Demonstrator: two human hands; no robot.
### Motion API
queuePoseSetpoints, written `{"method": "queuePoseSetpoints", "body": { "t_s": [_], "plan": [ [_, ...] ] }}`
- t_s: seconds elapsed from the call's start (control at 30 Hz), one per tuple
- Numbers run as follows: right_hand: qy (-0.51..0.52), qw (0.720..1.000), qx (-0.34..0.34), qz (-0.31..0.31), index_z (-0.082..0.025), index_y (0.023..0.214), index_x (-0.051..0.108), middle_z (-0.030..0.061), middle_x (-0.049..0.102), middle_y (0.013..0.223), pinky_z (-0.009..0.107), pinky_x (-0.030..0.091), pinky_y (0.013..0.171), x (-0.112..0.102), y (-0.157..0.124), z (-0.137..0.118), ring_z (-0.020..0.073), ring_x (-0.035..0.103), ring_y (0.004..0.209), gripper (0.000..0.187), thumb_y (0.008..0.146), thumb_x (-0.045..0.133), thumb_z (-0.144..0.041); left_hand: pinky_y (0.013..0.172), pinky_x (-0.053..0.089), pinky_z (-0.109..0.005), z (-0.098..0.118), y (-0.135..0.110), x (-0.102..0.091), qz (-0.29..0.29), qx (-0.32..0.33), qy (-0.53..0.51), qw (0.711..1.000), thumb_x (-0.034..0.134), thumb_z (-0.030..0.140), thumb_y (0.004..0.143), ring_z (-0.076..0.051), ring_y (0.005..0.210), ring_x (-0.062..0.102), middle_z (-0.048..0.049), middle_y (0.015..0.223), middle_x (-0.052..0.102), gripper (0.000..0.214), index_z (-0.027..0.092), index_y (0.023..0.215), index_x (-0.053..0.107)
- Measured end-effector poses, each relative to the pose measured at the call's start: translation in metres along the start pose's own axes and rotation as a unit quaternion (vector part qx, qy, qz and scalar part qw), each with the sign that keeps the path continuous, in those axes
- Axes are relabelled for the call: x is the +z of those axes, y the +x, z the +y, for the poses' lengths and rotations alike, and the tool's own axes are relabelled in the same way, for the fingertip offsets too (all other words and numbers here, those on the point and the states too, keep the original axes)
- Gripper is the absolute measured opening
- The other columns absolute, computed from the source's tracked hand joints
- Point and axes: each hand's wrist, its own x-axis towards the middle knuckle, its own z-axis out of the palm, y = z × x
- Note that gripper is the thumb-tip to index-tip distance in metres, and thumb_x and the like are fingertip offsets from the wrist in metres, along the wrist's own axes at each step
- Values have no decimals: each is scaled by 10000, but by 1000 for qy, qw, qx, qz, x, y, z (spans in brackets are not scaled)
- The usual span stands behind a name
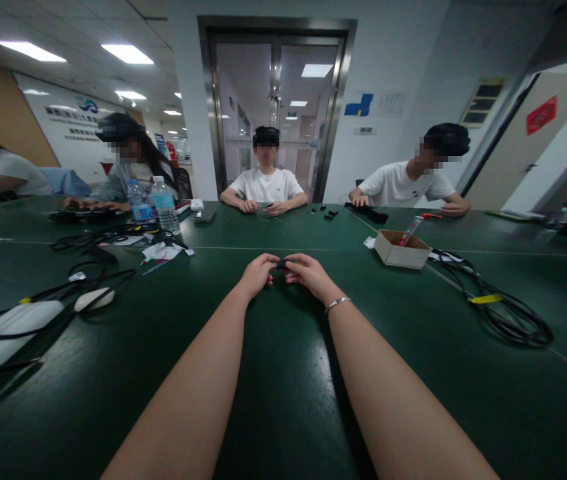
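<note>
A small black piece (281,265) is pinched between both my hands just above the green table (283,373); its exact kind is too small to make out. My left hand (257,275) grips one end with thumb and fingertips. At the other end, the fingers of my right hand (311,275) are closed on it, and a silver bracelet (337,304) circles that wrist. Both arms stretch forward over the tabletop. Several small black pieces (331,215) lie farther off, near the person seated opposite.
An open cardboard box (403,257) holds a red-and-clear tube; beside it lies a coiled black cable (508,313). On the left are more cables (98,267), papers (162,251), two water bottles (165,205) and a white computer mouse (94,300). Several people sit around the table.
</note>
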Motion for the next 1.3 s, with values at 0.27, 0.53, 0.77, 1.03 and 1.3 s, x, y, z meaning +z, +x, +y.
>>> {"method": "queuePoseSetpoints", "body": {
  "t_s": [0.27,0.53,0.77,1.03,1.3],
  "plan": [
    [-2,1000,5,2,-123,923,588,41,653,729,174,554,493,1,0,-1,96,614,507,121,842,585,-33,422,398,-172,0,-2,-1,-7,29,18,999,387,284,893,-72,462,455,1,637,509,262,140,946,600],
    [-7,1000,10,5,-119,918,585,36,649,709,169,551,490,3,-2,-4,95,613,503,121,849,566,-22,421,387,-169,0,-2,-1,-10,47,40,998,409,322,895,-72,445,456,14,594,506,269,143,951,601],
    [-1,1000,11,4,-123,921,583,28,644,693,170,550,491,2,-2,-3,95,612,499,124,850,563,-24,415,367,-150,2,-2,0,-16,19,5,1000,432,223,860,-70,433,452,20,553,507,207,132,957,591],
    [-2,1000,10,-1,-124,924,585,45,662,759,173,552,493,1,-2,-3,93,615,506,123,849,561,-29,419,384,-157,-1,0,0,-15,16,0,1000,446,200,829,-67,449,456,12,611,524,206,144,957,597],
    [-1,1000,6,-7,-128,935,577,38,656,745,166,554,497,0,-1,-2,91,617,510,125,842,579,-44,422,395,-157,-1,-2,0,-10,33,26,999,451,263,852,-68,452,461,3,612,531,203,140,927,595]
  ]
}}
